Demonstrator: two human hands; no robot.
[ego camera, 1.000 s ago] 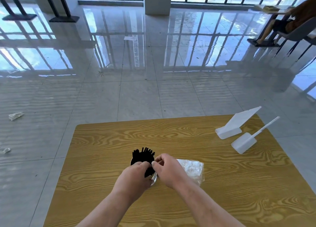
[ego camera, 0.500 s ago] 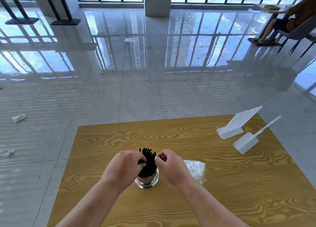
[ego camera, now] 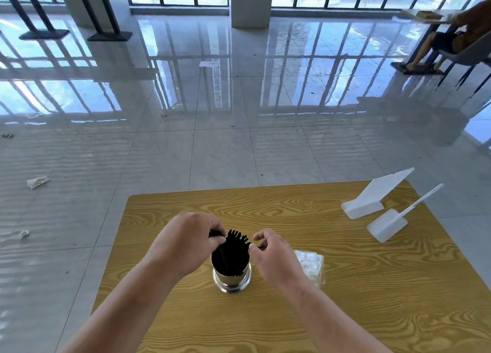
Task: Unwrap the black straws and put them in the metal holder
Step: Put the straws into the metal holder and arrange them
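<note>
A shiny metal holder (ego camera: 232,281) stands upright near the middle of the wooden table (ego camera: 345,286). A bundle of black straws (ego camera: 233,249) stands in it, their tops fanned out above the rim. My left hand (ego camera: 186,243) is on the left side of the bundle, fingers pinching some straw tops. My right hand (ego camera: 273,254) is on the right side, thumb and forefinger curled at the outermost straws. A crumpled clear plastic wrapper (ego camera: 309,263) lies on the table just right of my right hand.
Two white plastic stands (ego camera: 372,201) (ego camera: 388,224) sit at the table's far right corner. Beyond the table is a glossy tiled floor with scraps of paper (ego camera: 37,182). A person sits on a chair (ego camera: 457,42) at the far right.
The holder with the straws came down from a tilted, lifted position to stand on the table. Both hands have spread apart to the two sides of the straw tops.
</note>
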